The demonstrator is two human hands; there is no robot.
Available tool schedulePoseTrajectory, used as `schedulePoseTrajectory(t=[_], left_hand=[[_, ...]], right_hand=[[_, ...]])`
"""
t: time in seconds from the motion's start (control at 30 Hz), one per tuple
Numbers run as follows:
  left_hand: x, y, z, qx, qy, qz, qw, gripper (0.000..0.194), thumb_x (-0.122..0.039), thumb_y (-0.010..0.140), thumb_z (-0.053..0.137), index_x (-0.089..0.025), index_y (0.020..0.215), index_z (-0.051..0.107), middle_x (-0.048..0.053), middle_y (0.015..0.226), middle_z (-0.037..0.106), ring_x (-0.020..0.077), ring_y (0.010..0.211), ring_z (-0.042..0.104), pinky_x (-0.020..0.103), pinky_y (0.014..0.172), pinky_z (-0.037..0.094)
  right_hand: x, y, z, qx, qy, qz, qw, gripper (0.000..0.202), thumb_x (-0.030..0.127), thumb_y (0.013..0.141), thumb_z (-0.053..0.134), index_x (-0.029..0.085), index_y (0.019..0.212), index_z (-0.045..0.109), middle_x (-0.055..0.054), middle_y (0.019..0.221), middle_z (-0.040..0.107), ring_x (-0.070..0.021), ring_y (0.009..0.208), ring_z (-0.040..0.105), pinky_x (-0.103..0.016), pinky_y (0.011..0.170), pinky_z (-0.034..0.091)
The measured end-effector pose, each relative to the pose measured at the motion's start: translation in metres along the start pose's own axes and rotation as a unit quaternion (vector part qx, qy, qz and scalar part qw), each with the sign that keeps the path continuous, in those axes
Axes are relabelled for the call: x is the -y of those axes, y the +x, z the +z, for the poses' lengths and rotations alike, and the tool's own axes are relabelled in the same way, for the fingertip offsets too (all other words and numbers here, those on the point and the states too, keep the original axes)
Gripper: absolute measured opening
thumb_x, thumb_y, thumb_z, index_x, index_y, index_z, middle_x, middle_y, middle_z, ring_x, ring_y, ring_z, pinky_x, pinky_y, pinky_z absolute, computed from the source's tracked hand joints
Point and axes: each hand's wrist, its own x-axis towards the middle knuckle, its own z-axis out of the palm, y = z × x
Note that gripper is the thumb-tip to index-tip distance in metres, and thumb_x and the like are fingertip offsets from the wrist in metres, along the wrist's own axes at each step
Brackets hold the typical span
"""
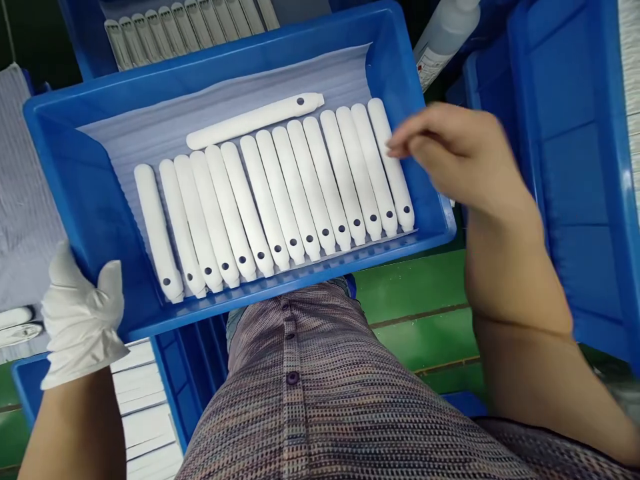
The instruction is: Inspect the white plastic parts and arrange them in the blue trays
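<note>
My left hand [85,313], in a white glove, grips the left end of a blue plastic bin [240,310], thumb over the rim. In the bin, a row of long white plastic pieces [310,187] lies side by side, each with a dark round hole near its narrow tip. One more such piece [255,121] lies crosswise above the row. My bare right hand [450,150], slightly blurred, hovers at the bin's right end, close to the last piece [390,163] of the row. Its fingers are pinched together; whatever they hold, if anything, is hidden.
Pale, ridged lining [160,127] covers the bin's floor. Behind it stands another bin with slim white-and-silver pieces [190,27]. A plastic bottle [447,37] is at the back right, beside large blue bins [585,167]. White pieces [20,327] lie at the left, above a green slatted floor [420,313].
</note>
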Motion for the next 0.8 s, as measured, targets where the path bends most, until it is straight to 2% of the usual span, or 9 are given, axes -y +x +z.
schedulePoseTrajectory(t=[0.07, 0.13, 0.23, 0.37, 0.53, 0.67, 0.73, 0.8], left_hand=[[-0.006, 0.013, 0.002, -0.018, 0.095, -0.027, 0.995, 0.095, -0.063, 0.082, 0.055, -0.037, 0.169, 0.024, 0.015, 0.157, 0.054, 0.0617, 0.14, 0.046, 0.088, 0.109, 0.033], [-0.008, 0.024, 0.005, -0.043, 0.171, -0.036, 0.984, 0.095, -0.055, 0.082, 0.054, -0.027, 0.168, 0.028, 0.021, 0.142, 0.065, 0.0591, 0.127, 0.06, 0.083, 0.098, 0.047], [-0.008, 0.031, 0.008, -0.057, 0.2, -0.021, 0.978, 0.092, -0.056, 0.082, 0.054, -0.023, 0.166, 0.035, 0.023, 0.132, 0.07, 0.0553, 0.119, 0.067, 0.077, 0.091, 0.054], [-0.009, 0.029, 0.005, -0.054, 0.181, -0.011, 0.982, 0.092, -0.061, 0.082, 0.05, -0.019, 0.163, 0.04, 0.025, 0.137, 0.068, 0.0549, 0.124, 0.064, 0.072, 0.095, 0.054], [-0.012, 0.031, 0.004, -0.044, 0.197, -0.016, 0.979, 0.095, -0.065, 0.082, 0.049, -0.018, 0.164, 0.039, 0.025, 0.139, 0.067, 0.055, 0.126, 0.062, 0.07, 0.097, 0.053], [-0.013, 0.033, 0.006, -0.047, 0.18, 0.001, 0.983, 0.099, -0.066, 0.08, 0.049, -0.013, 0.163, 0.04, 0.028, 0.139, 0.065, 0.0581, 0.126, 0.061, 0.072, 0.098, 0.052], [-0.013, 0.033, 0.005, -0.054, 0.167, 0.002, 0.984, 0.1, -0.063, 0.078, 0.05, -0.009, 0.162, 0.043, 0.029, 0.14, 0.064, 0.0586, 0.127, 0.06, 0.072, 0.102, 0.05], [-0.016, 0.031, 0.003, -0.047, 0.12, -0.006, 0.992, 0.101, -0.056, 0.075, 0.056, -0.014, 0.164, 0.038, 0.025, 0.152, 0.056, 0.0578, 0.139, 0.05, 0.074, 0.111, 0.042]], right_hand=[[-0.011, 0.054, 0.027, 0.101, -0.055, 0.011, 0.993, 0.042, -0.009, 0.087, 0.044, 0.016, 0.101, 0.075, 0.003, 0.097, 0.076, -0.0115, 0.094, 0.071, -0.033, 0.092, 0.059], [-0.026, 0.1, 0.058, 0.172, -0.122, 0.036, 0.977, 0.04, -0.01, 0.086, 0.048, 0.016, 0.101, 0.074, 0.003, 0.104, 0.076, -0.0119, 0.1, 0.068, -0.033, 0.096, 0.059], [-0.039, 0.139, 0.093, 0.17, -0.222, 0.047, 0.959, 0.027, -0.001, 0.093, 0.052, 0.017, 0.099, 0.071, -0.001, 0.118, 0.072, -0.015, 0.117, 0.062, -0.039, 0.107, 0.054], [-0.037, 0.151, 0.106, 0.175, -0.234, 0.051, 0.955, 0.019, 0.016, 0.104, 0.049, 0.018, 0.091, 0.062, -0.008, 0.122, 0.068, -0.0223, 0.127, 0.057, -0.049, 0.112, 0.049], [-0.031, 0.153, 0.104, 0.169, -0.197, 0.067, 0.963, 0.033, 0.028, 0.108, 0.05, 0.022, 0.077, 0.041, -0.016, 0.124, 0.066, -0.0354, 0.132, 0.055, -0.06, 0.114, 0.04], [-0.031, 0.154, 0.1, 0.156, -0.141, 0.085, 0.974, 0.035, 0.029, 0.108, 0.049, 0.025, 0.077, 0.035, -0.008, 0.103, 0.066, -0.0272, 0.107, 0.063, -0.054, 0.102, 0.05], [-0.029, 0.153, 0.096, 0.147, -0.093, 0.088, 0.981, 0.031, 0.024, 0.103, 0.059, 0.024, 0.079, 0.039, -0.002, 0.091, 0.062, -0.0201, 0.092, 0.061, -0.045, 0.096, 0.054], [-0.026, 0.15, 0.093, 0.135, -0.002, 0.101, 0.986, 0.025, 0.017, 0.098, 0.068, 0.023, 0.086, 0.047, 0.004, 0.08, 0.056, -0.013, 0.079, 0.056, -0.034, 0.091, 0.055]])
